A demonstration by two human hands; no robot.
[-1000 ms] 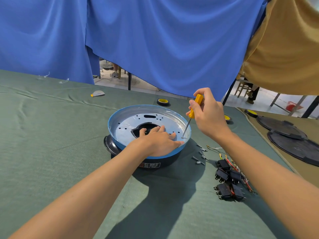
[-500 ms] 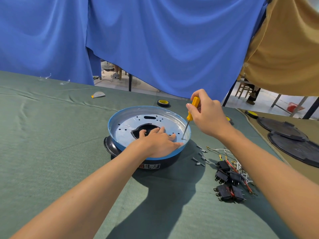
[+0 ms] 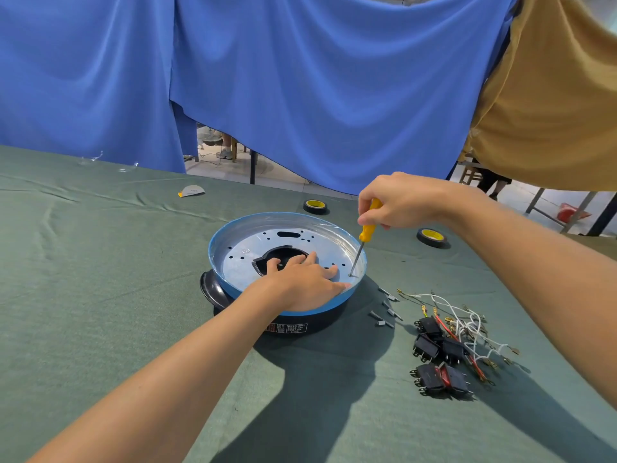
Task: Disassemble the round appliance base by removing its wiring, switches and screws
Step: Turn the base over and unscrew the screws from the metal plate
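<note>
The round appliance base [image 3: 233, 235], blue-rimmed with a silver perforated plate and black body, lies on the green cloth. My left hand [image 3: 305, 282] rests flat on the plate near its front rim, fingers straight. My right hand [image 3: 405, 202] grips the yellow handle of a screwdriver [image 3: 365, 233], whose tip stands on a screw at the plate's right edge. Several loose screws [image 3: 385, 310] lie on the cloth right of the base. Beside them sits a pile of black switches [image 3: 437, 359] tangled with white and red wires [image 3: 467, 325].
Two rolls of black tape with yellow cores [image 3: 315, 206] [image 3: 431, 236] lie behind the base. A small white scrap [image 3: 191, 190] sits at the far left. Blue curtains [image 3: 300, 88] and a tan cloth [image 3: 551, 95] hang behind the table.
My right hand has shifted on the screwdriver handle, now gripping its top from above, while the tip stays on the same screw. My left hand stays pressed on the plate.
</note>
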